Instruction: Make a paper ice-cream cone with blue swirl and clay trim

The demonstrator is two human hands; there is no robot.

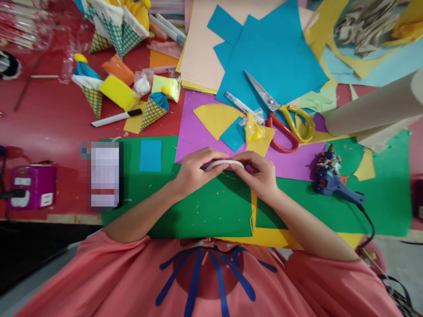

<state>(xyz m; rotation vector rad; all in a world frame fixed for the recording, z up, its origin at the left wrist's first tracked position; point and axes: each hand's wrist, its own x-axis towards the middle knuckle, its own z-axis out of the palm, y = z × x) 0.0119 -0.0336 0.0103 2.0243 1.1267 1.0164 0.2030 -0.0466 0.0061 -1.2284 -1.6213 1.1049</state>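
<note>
From my head view, my left hand [193, 171] and right hand [259, 174] both pinch a white curved strip [224, 164], bent into an arch over the green sheet [205, 207] near the table's front edge. The arch looks only half shaped, I judge. Scissors [284, 116] lie behind on purple paper [194, 132]; a glue gun [333, 185] rests to the right, clear of my hands.

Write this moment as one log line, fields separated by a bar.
left hand: holds white strip | right hand: holds same strip | under: green sheet | nearby: scissors, glue gun
</note>
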